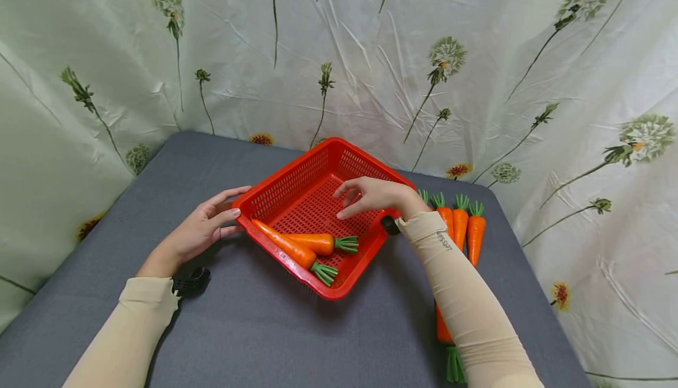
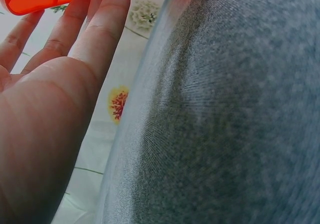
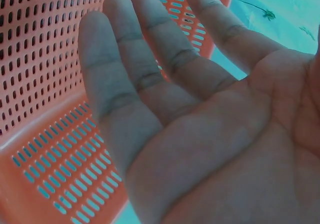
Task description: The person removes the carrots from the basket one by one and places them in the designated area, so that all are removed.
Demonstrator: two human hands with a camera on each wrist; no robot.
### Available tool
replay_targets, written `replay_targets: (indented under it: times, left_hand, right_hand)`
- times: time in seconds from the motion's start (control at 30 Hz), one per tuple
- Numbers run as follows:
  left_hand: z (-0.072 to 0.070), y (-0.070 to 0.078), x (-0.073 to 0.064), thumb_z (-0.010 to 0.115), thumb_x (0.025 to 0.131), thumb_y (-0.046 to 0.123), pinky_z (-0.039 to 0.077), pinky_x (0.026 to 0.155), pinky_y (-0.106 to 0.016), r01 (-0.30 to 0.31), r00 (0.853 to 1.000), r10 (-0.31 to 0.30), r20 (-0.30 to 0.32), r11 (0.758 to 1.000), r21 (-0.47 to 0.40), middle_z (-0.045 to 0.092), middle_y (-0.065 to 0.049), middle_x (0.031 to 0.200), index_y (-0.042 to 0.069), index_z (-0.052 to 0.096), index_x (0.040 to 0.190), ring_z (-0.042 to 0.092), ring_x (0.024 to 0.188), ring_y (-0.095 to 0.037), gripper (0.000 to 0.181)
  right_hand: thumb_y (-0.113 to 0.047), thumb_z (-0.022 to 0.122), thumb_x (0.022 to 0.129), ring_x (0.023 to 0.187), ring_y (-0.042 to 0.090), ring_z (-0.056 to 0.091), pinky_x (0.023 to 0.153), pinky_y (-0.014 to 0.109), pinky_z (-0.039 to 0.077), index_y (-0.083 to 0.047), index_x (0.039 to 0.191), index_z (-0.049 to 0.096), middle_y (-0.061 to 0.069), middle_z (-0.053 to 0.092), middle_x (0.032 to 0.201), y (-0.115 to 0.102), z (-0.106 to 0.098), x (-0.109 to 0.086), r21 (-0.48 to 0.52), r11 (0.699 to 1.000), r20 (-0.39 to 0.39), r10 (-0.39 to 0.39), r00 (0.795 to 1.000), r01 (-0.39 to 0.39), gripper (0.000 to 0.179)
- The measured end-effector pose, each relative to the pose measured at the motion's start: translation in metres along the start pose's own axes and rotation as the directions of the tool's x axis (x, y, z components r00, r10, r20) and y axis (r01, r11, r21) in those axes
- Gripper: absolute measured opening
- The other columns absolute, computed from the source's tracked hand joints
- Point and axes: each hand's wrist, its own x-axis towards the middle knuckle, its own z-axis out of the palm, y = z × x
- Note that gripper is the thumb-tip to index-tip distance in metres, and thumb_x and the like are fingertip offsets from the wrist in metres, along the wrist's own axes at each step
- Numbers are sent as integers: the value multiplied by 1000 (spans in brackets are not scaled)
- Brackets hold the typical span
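Note:
A red plastic basket (image 1: 312,199) with slotted walls is at the middle of the grey table. Two orange carrots with green tops, one long carrot (image 1: 281,241) and one shorter carrot (image 1: 316,242), lie inside along its near side. My left hand (image 1: 198,232) holds the basket's left corner, thumb at the rim and fingers against the outside. Over the basket's right part hovers my right hand (image 1: 377,194), fingers loosely bent and holding nothing. In the right wrist view its fingers (image 3: 107,69) appear before the slotted wall, apart from each other.
Several carrots (image 1: 475,235) lie on the table right of the basket, partly behind my right forearm. Another carrot (image 1: 442,326) points toward the front edge under that sleeve. A flower-printed curtain (image 1: 381,52) hangs around the table (image 1: 254,323).

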Motion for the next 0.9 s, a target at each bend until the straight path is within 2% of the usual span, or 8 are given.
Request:
replay_targets:
  times: [0.13, 0.37, 0.5, 0.9]
  left_hand:
    - [0, 0, 1, 54, 105, 20, 57, 94, -33, 0, 1000, 0, -2, 1000, 4, 39, -14, 153, 20, 33, 157, 59, 124, -8, 56]
    - [0, 0, 0, 54, 105, 20, 58, 93, -32, 7, 1000, -7, -5, 1000, 6, 39, -15, 152, 20, 34, 157, 59, 123, -7, 56]
    - [0, -1, 0, 55, 105, 21, 58, 93, -31, 10, 1000, -10, -10, 1000, 12, 38, -16, 153, 20, 34, 157, 59, 123, -7, 56]
    - [1, 0, 0, 55, 104, 20, 58, 93, -31, 8, 1000, -8, -13, 1000, 5, 39, -15, 153, 20, 34, 157, 59, 124, -8, 56]
  right_hand:
    - [-37, 79, 86, 113, 21, 59, 95, 33, 50, -19, 133, 60, 6, 66, 119, -2, 2, 8, 1, 1000, 18, 9, 1000, -9, 54]
    - [-35, 78, 87, 111, 20, 61, 96, 33, 51, -12, 139, 57, 9, 66, 122, -5, 7, 22, -20, 1000, 69, 0, 998, 2, 60]
    - [-35, 79, 87, 110, 20, 60, 95, 32, 51, -10, 140, 56, 9, 65, 122, -7, 11, 27, 3, 1000, 101, 20, 995, -20, 63]
    - [-31, 80, 87, 112, 18, 60, 102, 35, 50, -11, 138, 57, 11, 65, 126, -11, 23, 41, 15, 998, 162, 59, 985, -63, 59]
